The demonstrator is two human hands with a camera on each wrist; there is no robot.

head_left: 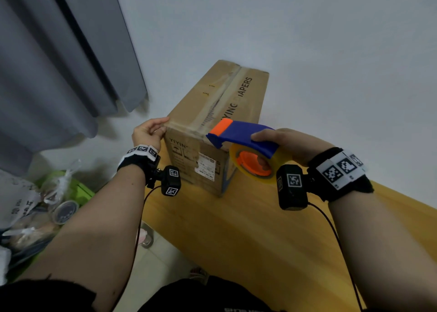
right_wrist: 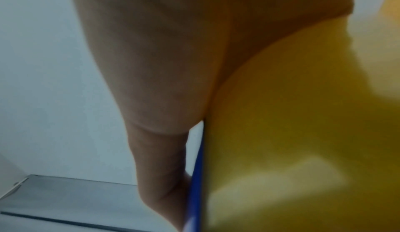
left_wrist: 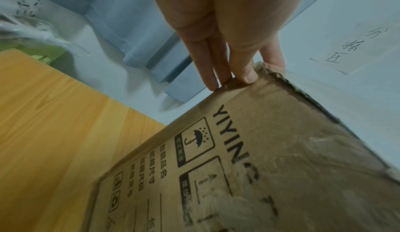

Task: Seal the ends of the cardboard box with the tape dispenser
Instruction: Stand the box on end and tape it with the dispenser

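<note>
We see the cardboard box on the table, top seam already taped; left hand pinches its near corner; right hand grips the tape dispenser above the near end; end strips likely remain.

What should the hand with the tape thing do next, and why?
Probably lower the dispenser onto the near top edge of the box to start a strip. The right hand holds it just above that end, not touching, and the left hand holds the near left corner, which should keep the box from sliding on the table.
</note>
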